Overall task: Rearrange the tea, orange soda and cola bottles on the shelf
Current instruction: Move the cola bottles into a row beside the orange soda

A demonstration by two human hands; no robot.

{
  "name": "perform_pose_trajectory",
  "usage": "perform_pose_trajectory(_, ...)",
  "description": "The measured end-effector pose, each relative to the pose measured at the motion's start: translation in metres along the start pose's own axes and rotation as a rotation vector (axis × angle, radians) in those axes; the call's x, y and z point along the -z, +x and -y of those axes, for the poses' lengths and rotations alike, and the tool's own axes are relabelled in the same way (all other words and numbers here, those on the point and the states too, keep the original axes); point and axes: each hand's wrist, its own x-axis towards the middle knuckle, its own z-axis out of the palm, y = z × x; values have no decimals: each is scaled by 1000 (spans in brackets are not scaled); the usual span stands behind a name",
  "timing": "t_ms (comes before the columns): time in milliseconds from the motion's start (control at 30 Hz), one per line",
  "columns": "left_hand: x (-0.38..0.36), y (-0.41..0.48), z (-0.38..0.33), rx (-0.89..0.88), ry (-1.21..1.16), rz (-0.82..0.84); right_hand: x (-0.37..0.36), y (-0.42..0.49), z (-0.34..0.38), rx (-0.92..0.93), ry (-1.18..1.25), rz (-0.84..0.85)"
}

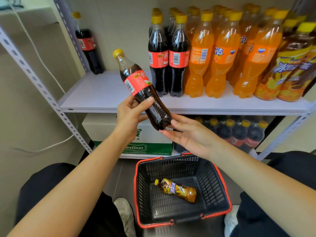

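Observation:
My left hand [131,113] grips a cola bottle [136,82] around its lower body, tilted with its yellow cap up and to the left, in front of the shelf [102,93]. My right hand [189,135] is open, fingers spread, touching the bottle's base from below. On the shelf stand cola bottles [168,55], then orange soda bottles [220,53], then tea bottles [289,65] at the right. One cola bottle [88,47] stands alone at the back left. A tea bottle [176,189] lies in the basket [213,190].
The black basket with red rim sits on the floor between my knees. Below the shelf are a white and green water carton [136,144] and a pack of cola bottles [239,132]. Perforated metal uprights [42,89] frame the shelf. A white cable [39,53] hangs at left.

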Motion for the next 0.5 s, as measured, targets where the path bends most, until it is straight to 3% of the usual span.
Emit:
perform_pose_trajectory(333,-2,-6,2,-80,176,31,16,5,6,-168,-191,-130)
perform_pose_trajectory(433,1,-7,3,-116,228,21,19,6,6,-131,-457,-207)
perform_pose_trajectory(500,3,-6,1,-159,294,-17,19,9,6,-13,-649,-300)
